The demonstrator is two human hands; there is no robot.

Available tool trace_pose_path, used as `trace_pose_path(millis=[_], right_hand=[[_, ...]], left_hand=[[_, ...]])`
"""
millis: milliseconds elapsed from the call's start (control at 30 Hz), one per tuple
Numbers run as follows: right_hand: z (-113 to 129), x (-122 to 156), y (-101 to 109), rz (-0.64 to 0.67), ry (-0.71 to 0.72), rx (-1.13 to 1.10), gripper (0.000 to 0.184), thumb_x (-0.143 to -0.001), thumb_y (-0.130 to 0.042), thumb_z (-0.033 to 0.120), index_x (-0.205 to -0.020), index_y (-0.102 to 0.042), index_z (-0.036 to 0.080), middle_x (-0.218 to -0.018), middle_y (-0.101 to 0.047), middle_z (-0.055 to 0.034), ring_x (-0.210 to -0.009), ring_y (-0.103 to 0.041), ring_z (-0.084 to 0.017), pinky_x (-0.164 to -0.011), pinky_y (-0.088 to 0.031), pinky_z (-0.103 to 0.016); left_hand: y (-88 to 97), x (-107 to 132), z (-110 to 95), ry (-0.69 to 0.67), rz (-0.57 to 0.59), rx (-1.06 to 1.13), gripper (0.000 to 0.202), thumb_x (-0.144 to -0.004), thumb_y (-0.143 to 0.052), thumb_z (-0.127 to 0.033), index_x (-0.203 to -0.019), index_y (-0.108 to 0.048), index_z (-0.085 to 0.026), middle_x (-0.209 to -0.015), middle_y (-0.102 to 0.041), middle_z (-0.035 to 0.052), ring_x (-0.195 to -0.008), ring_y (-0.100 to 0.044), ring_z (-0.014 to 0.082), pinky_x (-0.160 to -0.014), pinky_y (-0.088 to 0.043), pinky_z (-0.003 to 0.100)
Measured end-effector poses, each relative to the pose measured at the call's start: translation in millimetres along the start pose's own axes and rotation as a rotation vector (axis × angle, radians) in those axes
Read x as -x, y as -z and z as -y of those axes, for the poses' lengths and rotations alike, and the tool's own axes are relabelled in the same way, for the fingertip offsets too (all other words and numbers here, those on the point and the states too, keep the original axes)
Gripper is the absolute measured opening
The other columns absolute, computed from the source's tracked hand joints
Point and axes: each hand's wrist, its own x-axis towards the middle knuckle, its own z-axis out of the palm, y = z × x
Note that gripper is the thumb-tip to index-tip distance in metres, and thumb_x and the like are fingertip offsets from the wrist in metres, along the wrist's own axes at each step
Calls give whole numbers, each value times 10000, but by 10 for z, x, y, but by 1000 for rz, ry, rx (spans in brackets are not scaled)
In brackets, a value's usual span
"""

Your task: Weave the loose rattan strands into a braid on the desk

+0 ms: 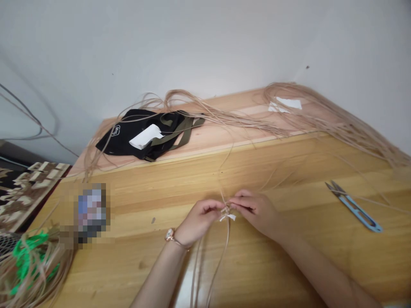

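Observation:
My left hand (202,216) is closed, thumb and forefinger pinching a small woven knot of thin tan cane strands (227,209) above the wooden table. From the other side my right hand (258,210) closes its fingertips on the same strands, close to the left fingertips. A little white strip (228,218) shows at the crossing, just below the fingers. Loose strand ends run down toward me, and one long end reaches away across the table. How the strands pass over each other is too small to make out.
Blue-handled thread snips (358,210) lie at the right. A black bag (131,128) with white paper (146,137) on it sits at the back. Cane bundles (340,124) stretch along the back and right. A cane coil with green ties (35,263) occupies the left, near a pixelated patch.

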Motion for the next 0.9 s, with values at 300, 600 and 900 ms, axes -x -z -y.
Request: trace_pose_path(millis=[300, 600, 900], right_hand=[[18, 11, 18, 8, 10, 29, 228, -840, -423, 241, -894, -643, 212, -791, -596, -18, -709, -532, -97, -620, -393, -197], [5, -22, 37, 10, 26, 15, 243, -832, -412, 248, -881, -647, 203, -784, -606, -30, -694, -543, -110, -606, -407, -210], [22, -85, 27, 84, -39, 10, 244, -811, -413, 231, -870, -648, 204, -798, -608, -32, -713, -549, -124, -626, -421, -224]], left_hand=[[-128, -37, 91, 8, -91, -7, 182, -715, -515, -257, -755, -628, -120, -605, -564, 6, -422, -470, 59, -406, -354, 172], [-105, -88, 167, -10, -55, 51, 318, -643, -617, -406, -741, -661, -106, -468, -471, -34, -390, -388, 45, -388, -348, 170], [-70, -90, 191, 12, -18, 174, 260, -629, -635, -355, -632, -632, -95, -456, -507, -26, -375, -436, 46, -383, -281, 167]])
